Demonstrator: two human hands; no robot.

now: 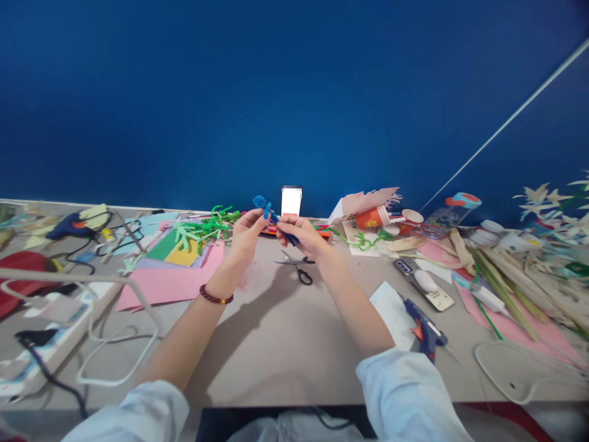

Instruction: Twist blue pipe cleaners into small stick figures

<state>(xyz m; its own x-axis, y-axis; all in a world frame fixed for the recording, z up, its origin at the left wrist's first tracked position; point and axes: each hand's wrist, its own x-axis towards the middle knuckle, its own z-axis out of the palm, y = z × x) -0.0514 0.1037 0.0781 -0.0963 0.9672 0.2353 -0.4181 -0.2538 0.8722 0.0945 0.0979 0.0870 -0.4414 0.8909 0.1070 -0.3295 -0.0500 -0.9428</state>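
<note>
Both my hands are raised over the far middle of the table, close together. Between them is a blue pipe-cleaner piece with a looped, fuzzy top. My left hand pinches it near the upper part. My right hand has its fingers closed round the lower blue length, which pokes out below the fingers. Black-handled scissors lie on the table just beneath my hands. Behind my hands, a phone with a bright white screen stands against the blue wall.
Green pipe cleaners lie on coloured sheets to the left, beyond a power strip. Rightward are a blue glue gun, a phone, red paper cups and dried husks. A blue wall closes the back.
</note>
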